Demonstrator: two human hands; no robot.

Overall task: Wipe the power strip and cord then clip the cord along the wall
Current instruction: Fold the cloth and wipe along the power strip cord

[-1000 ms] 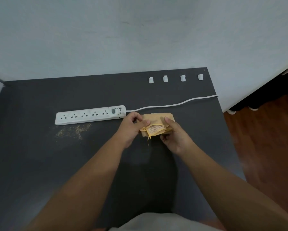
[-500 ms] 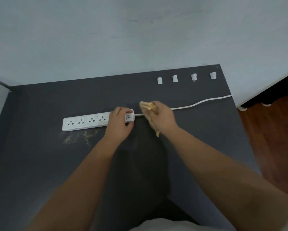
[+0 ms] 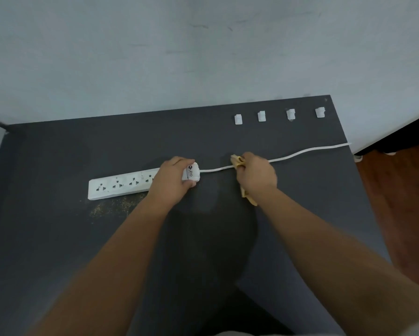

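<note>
A white power strip [image 3: 121,186] lies on the dark grey table [image 3: 58,238]. My left hand [image 3: 172,181] grips its right end, where the cord comes out. The white cord [image 3: 307,151] runs right to the table's edge. My right hand [image 3: 256,175] is closed around the cord with a folded yellow cloth [image 3: 238,161] wrapped over it; a tail of the cloth hangs under my wrist. Several white cord clips [image 3: 261,116] stand in a row near the wall at the back right.
A patch of sandy dust [image 3: 111,207] lies on the table just in front of the strip. The pale wall [image 3: 203,57] rises behind the table. Wooden floor [image 3: 402,214] shows past the table's right edge.
My left hand left the cloth and took the strip's right end. My right hand carried the cloth onto the cord and has slid it to the right, away from the strip.
</note>
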